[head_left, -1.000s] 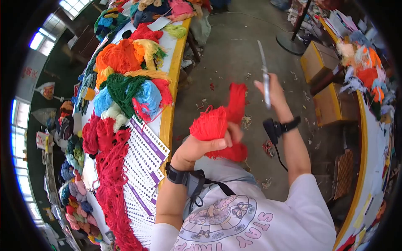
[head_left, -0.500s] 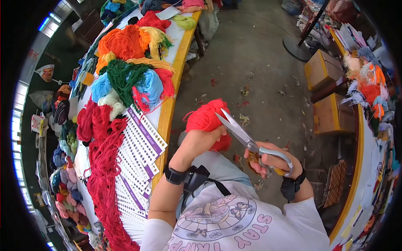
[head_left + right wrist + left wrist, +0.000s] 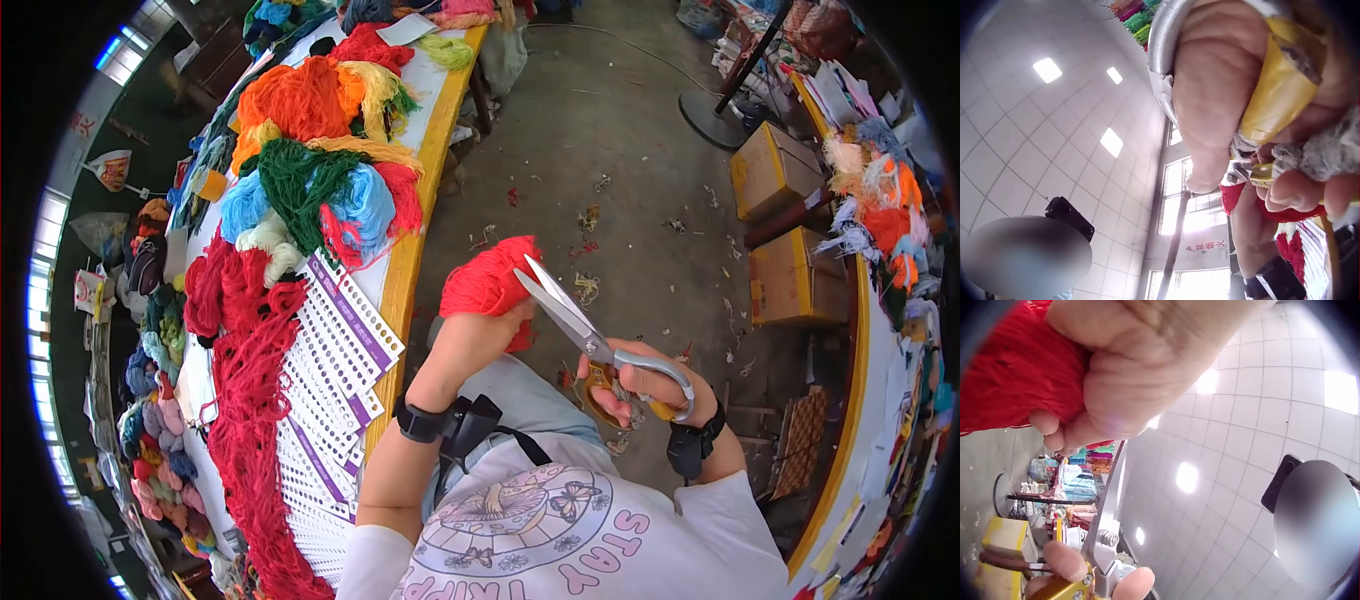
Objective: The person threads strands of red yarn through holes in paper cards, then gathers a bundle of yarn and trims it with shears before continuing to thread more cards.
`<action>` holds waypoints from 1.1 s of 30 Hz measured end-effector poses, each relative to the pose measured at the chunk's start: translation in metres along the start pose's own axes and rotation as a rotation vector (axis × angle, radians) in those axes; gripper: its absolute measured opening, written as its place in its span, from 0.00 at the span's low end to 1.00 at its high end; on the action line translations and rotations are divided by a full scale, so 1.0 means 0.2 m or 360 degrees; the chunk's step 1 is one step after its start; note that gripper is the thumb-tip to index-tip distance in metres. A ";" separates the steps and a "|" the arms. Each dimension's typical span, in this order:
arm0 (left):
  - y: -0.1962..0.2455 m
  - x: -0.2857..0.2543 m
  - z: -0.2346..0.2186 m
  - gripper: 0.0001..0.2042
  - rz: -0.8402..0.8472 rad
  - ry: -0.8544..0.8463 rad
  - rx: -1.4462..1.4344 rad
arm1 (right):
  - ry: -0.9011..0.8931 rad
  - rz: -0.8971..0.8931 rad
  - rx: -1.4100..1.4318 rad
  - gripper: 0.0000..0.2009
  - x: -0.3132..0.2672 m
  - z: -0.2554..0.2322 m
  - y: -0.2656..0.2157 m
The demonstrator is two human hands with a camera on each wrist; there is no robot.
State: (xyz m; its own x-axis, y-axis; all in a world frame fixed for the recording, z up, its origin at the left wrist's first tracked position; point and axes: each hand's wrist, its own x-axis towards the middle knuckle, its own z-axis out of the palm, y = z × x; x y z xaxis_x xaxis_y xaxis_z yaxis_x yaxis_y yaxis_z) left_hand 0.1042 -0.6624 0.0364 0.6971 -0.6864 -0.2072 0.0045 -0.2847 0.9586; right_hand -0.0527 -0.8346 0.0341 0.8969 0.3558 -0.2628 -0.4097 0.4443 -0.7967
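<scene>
The left hand [image 3: 476, 342] grips the red yarn bundle [image 3: 485, 281] while the right hand [image 3: 652, 380] holds the scissors [image 3: 597, 348], whose parted blades (swung well clear a second ago) now sit at the bundle's edge, seemingly placed for cutting, beside the yarn-heaped table [image 3: 402, 290].

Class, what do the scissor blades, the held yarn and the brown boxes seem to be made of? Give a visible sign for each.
Blades: metal, probably steel; smooth, grey and shiny.
Yarn: textile fibre, soft-looking and mostly matte, shown by its fine strands; whether wool or synthetic cannot be told.
Boxes: probably cardboard; flat, dull brown sides with squared edges.
</scene>
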 end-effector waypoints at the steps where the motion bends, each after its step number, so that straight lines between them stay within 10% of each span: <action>1: -0.02 0.00 0.00 0.17 0.0085 0.0026 0.0052 | 0.0013 0.0005 -0.0003 0.26 0.00 0.00 0.00; 11: -0.10 0.02 0.01 0.13 0.0671 0.0231 0.0548 | 0.0046 -0.0057 -0.0065 0.27 0.04 0.01 0.04; 33: -0.17 0.01 0.02 0.08 0.0071 0.0042 0.0055 | 0.0042 -0.0044 -0.0152 0.27 0.08 -0.02 0.08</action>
State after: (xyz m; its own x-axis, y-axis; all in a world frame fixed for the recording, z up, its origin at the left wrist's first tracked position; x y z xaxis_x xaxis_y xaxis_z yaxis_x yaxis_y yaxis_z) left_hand 0.1020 -0.6569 0.0017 0.7148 -0.6810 -0.1588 -0.0512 -0.2774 0.9594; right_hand -0.0450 -0.8255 0.0144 0.9122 0.3220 -0.2534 -0.3681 0.3726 -0.8519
